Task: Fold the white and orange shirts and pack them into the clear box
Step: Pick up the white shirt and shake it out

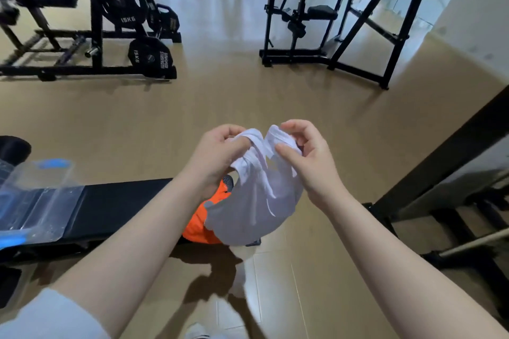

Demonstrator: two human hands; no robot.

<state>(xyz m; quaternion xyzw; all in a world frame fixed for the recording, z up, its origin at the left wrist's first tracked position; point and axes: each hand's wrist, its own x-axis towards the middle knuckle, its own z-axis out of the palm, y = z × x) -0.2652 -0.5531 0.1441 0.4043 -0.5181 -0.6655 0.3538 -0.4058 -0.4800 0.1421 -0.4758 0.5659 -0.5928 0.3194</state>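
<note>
Gym floor (248, 96), black tabletop (124, 201); plates (150, 56) marked "15KG"; both hands' fingers (234, 143) pinch white shirt (256, 201).

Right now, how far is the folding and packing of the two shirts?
Nothing looks finished yet. In hand: the left hand and right hand both grip the white shirt, which hangs bunched and unfolded in the air. The orange shirt lies crumpled on the black bench. The clear box on the bench shows no shirt inside. Folding both and packing remain.
</note>
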